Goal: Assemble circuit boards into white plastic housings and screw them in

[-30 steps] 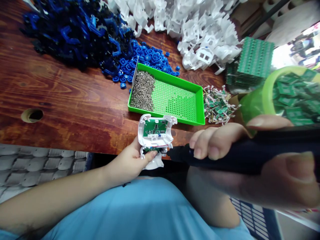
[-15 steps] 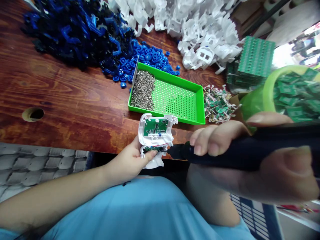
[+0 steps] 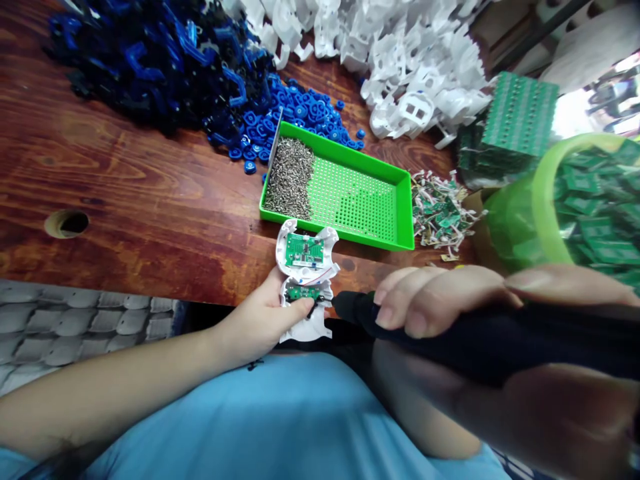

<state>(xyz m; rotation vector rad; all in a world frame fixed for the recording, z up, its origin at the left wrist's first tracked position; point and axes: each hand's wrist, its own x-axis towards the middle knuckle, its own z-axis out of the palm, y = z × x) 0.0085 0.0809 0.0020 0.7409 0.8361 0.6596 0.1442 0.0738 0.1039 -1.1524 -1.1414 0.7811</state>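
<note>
Near the table's front edge my left hand [image 3: 265,310] is closed on a white plastic housing [image 3: 306,327], its thumb lying over the lower part. The housing has two halves, one above the other, each with a green circuit board [image 3: 304,251] inside; thin wires run between them. My right hand [image 3: 445,300] is wrapped round a black electric screwdriver [image 3: 475,340] that comes in from the right. The tool's narrow tip points left at the lower half; whether it touches a screw is too small to tell.
A green tray [image 3: 373,167] of small screws lies just beyond the housing. Behind it are blue buttons [image 3: 305,110], dark blue parts [image 3: 165,60] and white shells [image 3: 415,67]. Wired boards [image 3: 443,207] and a green tub [image 3: 543,193] of boards are at the right.
The upper half of the housing has tilted and shifted slightly left, showing more of the lower board. My right hand and the screwdriver's rear end have moved a little lower.
</note>
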